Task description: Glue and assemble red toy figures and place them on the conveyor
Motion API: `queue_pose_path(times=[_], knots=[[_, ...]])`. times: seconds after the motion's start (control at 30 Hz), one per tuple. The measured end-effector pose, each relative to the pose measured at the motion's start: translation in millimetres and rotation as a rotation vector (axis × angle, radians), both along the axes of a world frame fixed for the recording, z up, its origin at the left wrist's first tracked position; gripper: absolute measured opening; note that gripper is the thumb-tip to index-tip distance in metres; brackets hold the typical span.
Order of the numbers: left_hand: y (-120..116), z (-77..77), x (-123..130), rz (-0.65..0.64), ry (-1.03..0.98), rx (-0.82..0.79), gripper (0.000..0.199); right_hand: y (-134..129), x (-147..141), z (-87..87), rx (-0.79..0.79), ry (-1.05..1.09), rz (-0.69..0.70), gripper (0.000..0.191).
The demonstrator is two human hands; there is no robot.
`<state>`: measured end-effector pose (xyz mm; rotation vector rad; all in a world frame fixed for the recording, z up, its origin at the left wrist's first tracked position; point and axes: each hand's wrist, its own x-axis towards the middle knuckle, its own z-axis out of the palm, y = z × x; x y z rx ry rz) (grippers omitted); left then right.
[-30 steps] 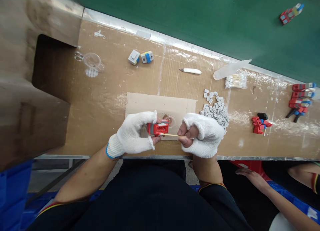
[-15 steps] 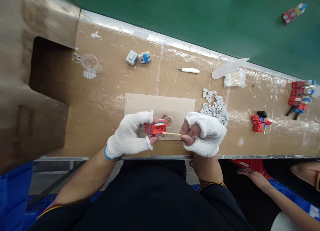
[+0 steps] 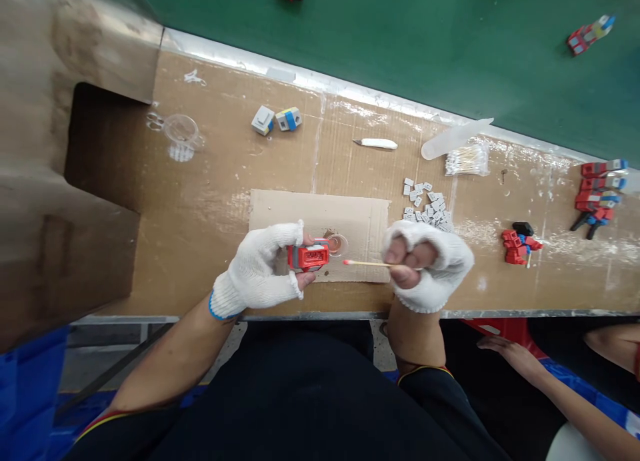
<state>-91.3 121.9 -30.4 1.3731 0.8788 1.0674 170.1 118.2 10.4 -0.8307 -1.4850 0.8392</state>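
My left hand [image 3: 267, 264], in a white fingerless glove, grips a red and grey plastic toy part [image 3: 309, 255] with its hollow side facing up. My right hand [image 3: 425, 264], gloved alike, pinches a cotton swab [image 3: 367, 263] whose reddish tip points left, a short gap away from the toy part. Just beyond the toy part, a small clear cup [image 3: 339, 245] with reddish contents stands on a cardboard piece [image 3: 320, 204]. Small grey plastic pieces [image 3: 435, 208] lie in a pile behind my right hand, which covers some of them.
Two grey-blue blocks [image 3: 277, 120], a white-handled knife [image 3: 377, 143] and a bundle of swabs [image 3: 467, 160] lie farther back. Red toy parts [image 3: 517, 246] sit at right. A green surface [image 3: 400, 41] holds more toy parts. A metal housing [image 3: 100, 214] stands left; a co-worker's arm [image 3: 540, 374] is at right.
My right hand has drawn the swab to the right, off the red toy part. A red piece shows more fully on the green surface at the top. My left hand stays nearly still.
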Motion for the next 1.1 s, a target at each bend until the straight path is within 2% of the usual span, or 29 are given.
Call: queue_pose_path(times=[0.1, 0.2, 0.3, 0.47, 0.53, 0.67, 0.77, 0.97, 1.03, 1.1], knots=[[3, -0.3, -4, 0.051, 0.001, 0.013, 0.032, 2, 15, 0.6, 0.009, -0.093, 0.001, 0.036], [7, -1.6, -10, 0.121, -0.02, 0.018, 0.036, 9, 20, 2.8, 0.03, -0.354, 0.156, 0.037], [9, -7.2, -16, 0.191, -0.05, 0.03, 0.04, 14, 17, 0.4, 0.073, -0.522, 0.265, 0.033], [9, -18.2, -15, 0.363, -0.126, -0.075, 0.049, 15, 9, -9.4, 0.062, -0.816, 0.28, 0.025], [11, -19.4, -11, 0.459, -0.196, -0.139, 0.054, 15, 11, -10.3, 0.035, -0.836, 0.309, 0.024], [17, -16.6, -7, 0.584, -0.306, -0.189, 0.062, 12, 28, -5.3, -0.011, -0.718, 0.35, 0.017], [21, -13.7, -9, 0.59, -0.379, -0.236, 0.069, 7, 53, -1.5, 0.022, -0.613, 0.224, 0.02], [19, -11.2, -15, 0.529, -0.405, -0.292, 0.068, -6, 96, 7.8, -0.095, -0.543, -0.385, 0.008], [17, -12.2, -14, 0.522, -0.384, -0.299, 0.067, 2, 96, 16.6, -0.101, -0.589, -0.449, 0.004], [17, -14.3, -11, 0.505, -0.373, -0.297, 0.067, 26, 83, 26.1, -0.076, -0.703, -0.371, 0.006]])
